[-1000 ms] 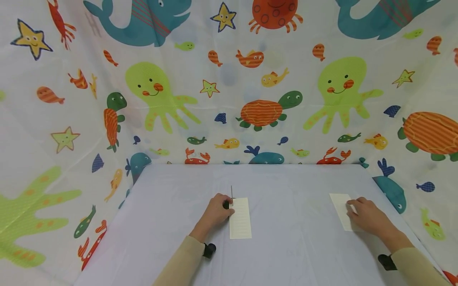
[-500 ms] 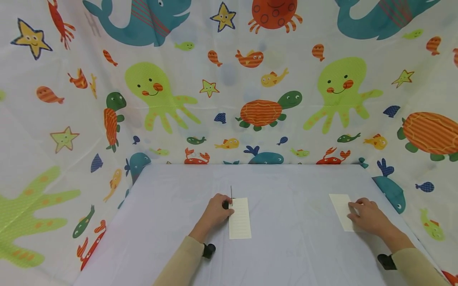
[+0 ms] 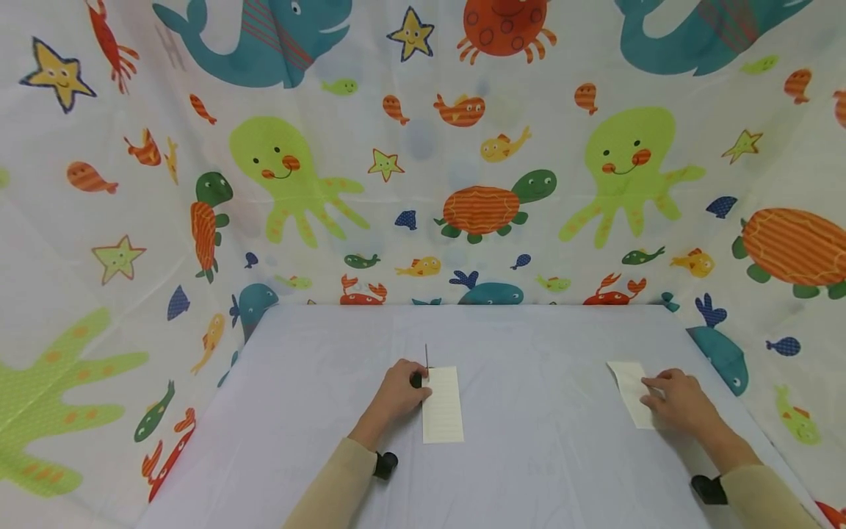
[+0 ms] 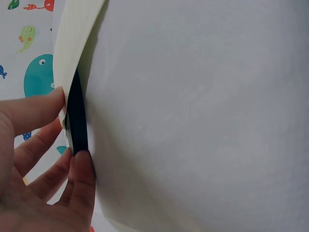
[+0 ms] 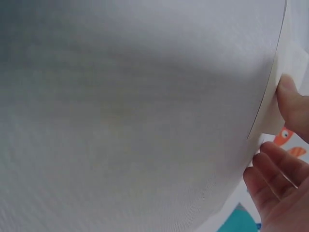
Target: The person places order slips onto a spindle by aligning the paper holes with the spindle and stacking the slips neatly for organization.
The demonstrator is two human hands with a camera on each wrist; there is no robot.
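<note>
In the head view my left hand [image 3: 395, 391] is at the left edge of a cream lined paper slip [image 3: 444, 411] on the white table. It holds a small black object [image 3: 416, 379] with a thin dark strip pointing away from me; its exact kind is unclear. The left wrist view shows a narrow dark piece [image 4: 77, 113] beside the paper [image 4: 77, 34], between thumb and fingers. My right hand [image 3: 681, 400] pinches the right edge of a second cream slip [image 3: 631, 393], whose far left corner curls up. In the right wrist view the thumb lies on that slip [image 5: 273, 113].
The white tablecloth [image 3: 535, 367] stretches between the two slips. Behind the table and along both sides hangs a white curtain [image 3: 410, 191] printed with sea animals. A black wrist strap device [image 3: 386, 464] shows at my left sleeve, another [image 3: 709, 490] at my right.
The far left corner of the right slip has lifted and curled, where it lay flat before. My right hand has shifted slightly. My left hand and its slip look unmoved.
</note>
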